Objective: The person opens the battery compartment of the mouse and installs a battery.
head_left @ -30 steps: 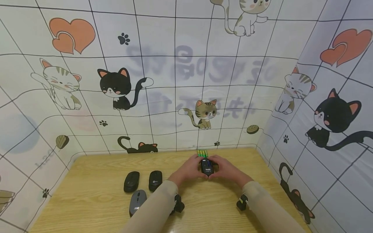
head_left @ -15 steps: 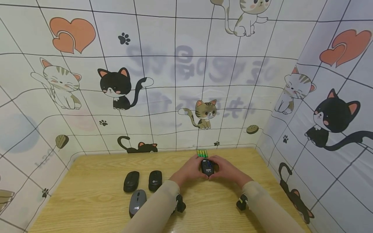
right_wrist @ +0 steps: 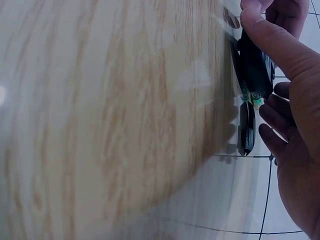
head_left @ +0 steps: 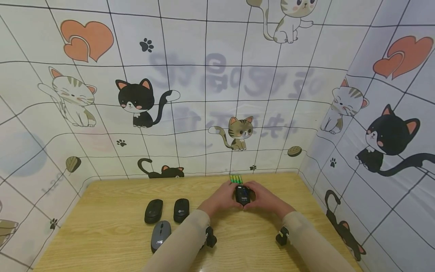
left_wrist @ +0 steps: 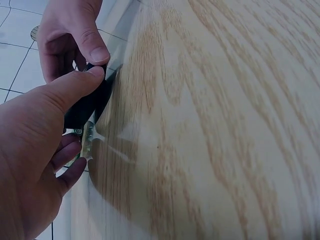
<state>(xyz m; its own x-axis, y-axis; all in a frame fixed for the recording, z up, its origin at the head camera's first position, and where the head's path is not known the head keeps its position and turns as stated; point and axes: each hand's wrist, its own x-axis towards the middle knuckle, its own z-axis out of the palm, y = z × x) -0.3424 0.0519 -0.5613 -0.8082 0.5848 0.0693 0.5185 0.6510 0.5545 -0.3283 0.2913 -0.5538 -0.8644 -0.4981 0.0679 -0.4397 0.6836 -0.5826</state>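
Both hands hold a black computer mouse (head_left: 242, 195) just above the far part of the table. It is seen with small pale print and a label on its face. My left hand (head_left: 222, 197) grips its left side, and my right hand (head_left: 261, 197) grips its right side. The two thumbs meet at the near end, as the left wrist view shows with the dark mouse (left_wrist: 82, 107) between the hands. In the right wrist view, a dark curved piece (right_wrist: 246, 129) lies below the mouse; its kind is unclear. Several green batteries (head_left: 236, 179) lie just behind the hands.
On the left of the wooden table (head_left: 112, 211) lie a black mouse (head_left: 154, 211), a second black mouse (head_left: 181, 210) and a grey mouse (head_left: 161, 235), the last partly behind the left sleeve. Cloth with a cat print (head_left: 190, 113) hangs behind and at the sides.
The mouse shifts very slightly between the hands. The hands stay in almost the same place; the head view itself drifts a little.
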